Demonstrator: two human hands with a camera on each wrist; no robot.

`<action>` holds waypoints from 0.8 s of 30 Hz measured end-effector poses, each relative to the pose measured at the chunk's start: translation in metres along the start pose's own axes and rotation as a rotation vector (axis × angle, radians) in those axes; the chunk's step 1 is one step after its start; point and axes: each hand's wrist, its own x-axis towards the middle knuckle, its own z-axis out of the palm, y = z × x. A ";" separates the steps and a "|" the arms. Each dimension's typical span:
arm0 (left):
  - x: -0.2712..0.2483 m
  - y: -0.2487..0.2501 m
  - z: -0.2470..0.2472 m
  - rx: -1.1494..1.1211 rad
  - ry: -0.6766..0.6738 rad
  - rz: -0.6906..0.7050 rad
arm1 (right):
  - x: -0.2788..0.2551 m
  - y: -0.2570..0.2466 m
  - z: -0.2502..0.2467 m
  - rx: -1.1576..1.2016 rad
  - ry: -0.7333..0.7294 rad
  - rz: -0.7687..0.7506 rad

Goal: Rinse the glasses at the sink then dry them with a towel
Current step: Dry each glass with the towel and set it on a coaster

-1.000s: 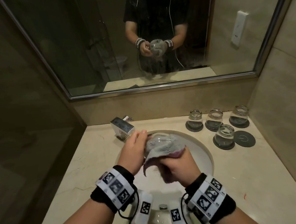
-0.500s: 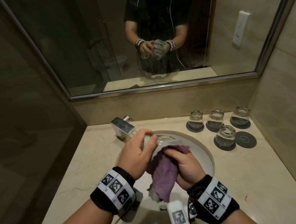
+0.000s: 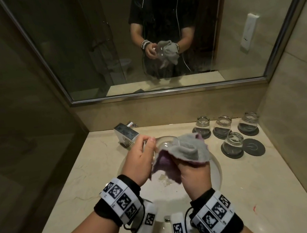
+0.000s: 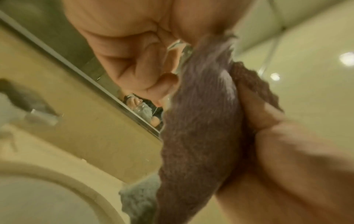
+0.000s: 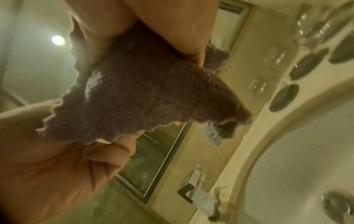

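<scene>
Glass lies sideways, mouth rightward; hands: left grips it, right clutches towel.

The head view is dim and warm-toned; the left wall and the mirror lie in deep shadow, while the pale surface catches soft light from above; straight edges bow outward near the frame's sides, a wide-angle warp. The left wrist view is smeared by motion blur; two ceiling lights flare as white spots at the right. The right wrist view is hazy and soft throughout; one round ceiling light glares at upper left; the glasses show only as streaked highlights.
</scene>
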 end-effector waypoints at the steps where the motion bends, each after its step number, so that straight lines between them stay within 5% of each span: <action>1: 0.000 0.001 0.001 -0.038 -0.019 -0.036 | 0.000 0.000 -0.001 -0.041 -0.022 0.001; 3: -0.002 0.002 0.003 -0.087 -0.076 -0.032 | 0.002 -0.003 0.000 0.019 -0.106 0.078; 9: -0.006 0.000 0.002 0.166 -0.122 0.338 | 0.014 -0.008 -0.007 0.468 -0.391 0.490; 11: -0.004 0.001 0.003 0.128 -0.137 0.250 | 0.014 -0.014 -0.010 0.369 -0.401 0.388; 13: -0.003 0.004 0.007 -0.089 -0.180 -0.038 | 0.010 -0.017 -0.011 0.165 -0.374 0.199; 15: 0.000 0.007 0.012 -0.278 -0.180 -0.314 | 0.004 -0.023 -0.008 0.133 -0.388 0.185; 16: -0.001 0.008 0.012 -0.253 -0.155 -0.304 | 0.002 -0.025 -0.006 0.141 -0.401 0.195; 18: -0.005 0.003 0.012 -0.044 -0.097 -0.024 | 0.006 -0.022 -0.003 0.178 -0.350 0.225; 21: -0.008 0.000 0.008 0.207 -0.057 0.288 | 0.015 -0.011 -0.002 0.422 -0.290 0.516; 22: -0.007 -0.002 0.008 0.201 -0.071 0.269 | 0.015 -0.008 -0.004 0.424 -0.280 0.547; 24: -0.004 -0.004 0.009 0.028 -0.145 0.043 | 0.014 -0.009 -0.007 0.269 -0.283 0.367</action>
